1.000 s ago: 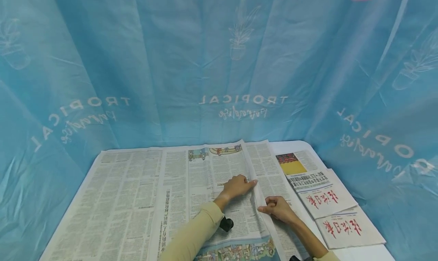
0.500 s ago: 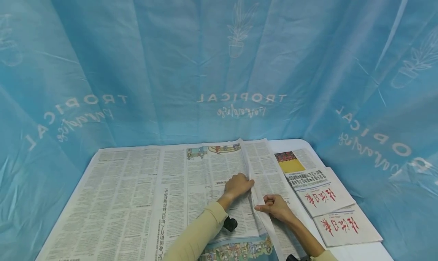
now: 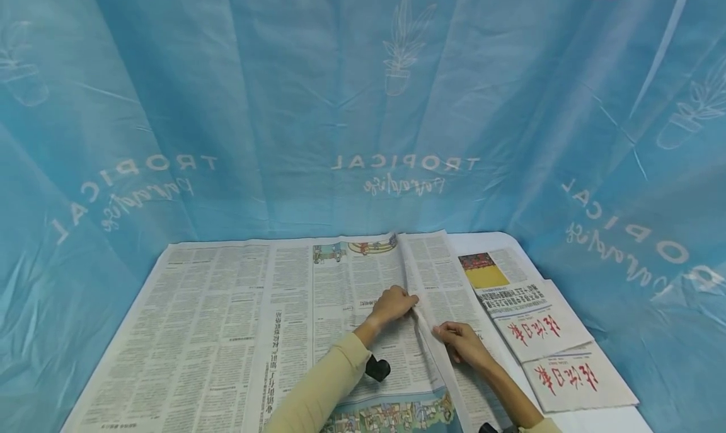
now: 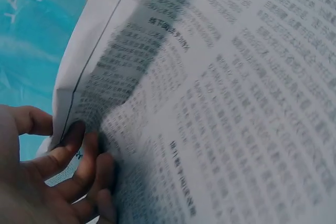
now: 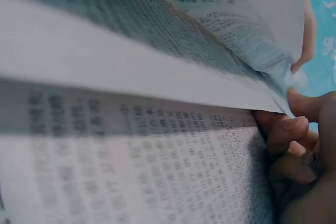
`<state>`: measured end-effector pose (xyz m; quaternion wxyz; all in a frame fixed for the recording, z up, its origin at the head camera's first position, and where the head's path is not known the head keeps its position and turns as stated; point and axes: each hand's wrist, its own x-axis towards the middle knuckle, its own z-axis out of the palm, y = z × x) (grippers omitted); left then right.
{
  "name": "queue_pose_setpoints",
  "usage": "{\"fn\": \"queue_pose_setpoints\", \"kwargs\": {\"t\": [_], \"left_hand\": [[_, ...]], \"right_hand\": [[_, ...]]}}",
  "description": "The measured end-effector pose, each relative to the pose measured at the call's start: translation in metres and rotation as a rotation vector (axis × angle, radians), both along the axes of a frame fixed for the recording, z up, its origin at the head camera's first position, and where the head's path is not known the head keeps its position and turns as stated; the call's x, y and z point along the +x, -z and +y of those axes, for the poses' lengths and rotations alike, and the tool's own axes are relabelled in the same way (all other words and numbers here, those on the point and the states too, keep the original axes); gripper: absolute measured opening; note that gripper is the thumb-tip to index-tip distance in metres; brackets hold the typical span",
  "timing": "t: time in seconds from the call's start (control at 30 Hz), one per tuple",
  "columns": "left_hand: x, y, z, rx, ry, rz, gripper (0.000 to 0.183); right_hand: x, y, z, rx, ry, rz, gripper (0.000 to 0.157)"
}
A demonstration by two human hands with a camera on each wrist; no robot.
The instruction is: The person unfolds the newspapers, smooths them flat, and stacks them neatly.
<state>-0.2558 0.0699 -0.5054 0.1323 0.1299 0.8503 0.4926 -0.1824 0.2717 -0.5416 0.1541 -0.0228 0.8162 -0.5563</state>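
Observation:
A large newspaper (image 3: 215,332) lies spread over the table, with a raised fold running front to back near its right side. My left hand (image 3: 391,307) pinches this fold from the left; in the left wrist view, thumb and fingers (image 4: 68,156) grip the sheet's creased edge. Lower down and to the right, my right hand (image 3: 464,346) pinches the same raised strip. The right wrist view has its thumb and curled fingers (image 5: 294,129) at the paper's edge, which stands up from the printed page below.
Several folded newspapers (image 3: 533,329) with red lettering overlap along the white table's (image 3: 493,241) right side. A blue curtain (image 3: 295,105) with white print surrounds the table at the back and both sides. A black wrist device (image 3: 377,369) hangs under the left forearm.
My left hand has shifted slightly left, tilting the fold that way. The right hand has slid a little farther up along the strip. The folded newspapers stay put.

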Motion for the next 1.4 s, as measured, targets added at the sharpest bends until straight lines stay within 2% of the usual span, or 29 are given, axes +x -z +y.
{"fn": "queue_pose_setpoints", "kwargs": {"t": [0.07, 0.23, 0.33, 0.4, 0.6, 0.8, 0.9, 0.97, 1.17, 1.3, 1.4], "left_hand": [[0.0, -0.002, -0.004, 0.039, 0.003, -0.044, 0.037], [0.001, -0.011, -0.016, 0.192, 0.066, -0.187, 0.033], [0.002, -0.016, -0.026, 0.266, 0.105, -0.282, 0.029], [0.003, -0.02, -0.034, 0.277, 0.11, -0.314, 0.025], [0.007, -0.027, -0.061, 0.27, 0.048, -0.365, 0.019], [0.006, -0.033, -0.085, 0.36, -0.047, -0.458, 0.011], [0.004, -0.037, -0.097, 0.403, -0.092, -0.472, 0.015], [0.005, -0.038, -0.106, 0.4, -0.109, -0.461, 0.019], [0.006, -0.038, -0.131, 0.366, -0.137, -0.379, 0.027], [0.005, -0.037, -0.147, 0.301, -0.232, -0.294, 0.039], [0.007, -0.038, -0.159, 0.313, -0.328, -0.271, 0.038]], "right_hand": [[0.0, -0.002, 0.0, 0.001, -0.005, -0.02, 0.038], [-0.002, -0.003, 0.001, 0.016, 0.045, -0.055, 0.043], [-0.005, -0.002, 0.003, 0.047, 0.079, -0.035, 0.044], [-0.008, -0.003, 0.004, 0.066, 0.072, -0.003, 0.044], [-0.017, -0.004, 0.004, 0.055, 0.025, 0.057, 0.04], [-0.027, -0.002, 0.003, 0.024, -0.015, 0.079, 0.032], [-0.032, -0.002, 0.002, 0.009, -0.027, 0.103, 0.032], [-0.034, -0.001, 0.0, 0.013, -0.025, 0.102, 0.032], [-0.035, 0.004, -0.003, 0.032, 0.003, 0.08, 0.031], [-0.035, 0.004, -0.004, 0.038, 0.004, 0.091, 0.033], [-0.037, 0.0, -0.003, 0.052, 0.009, 0.07, 0.034]]}}
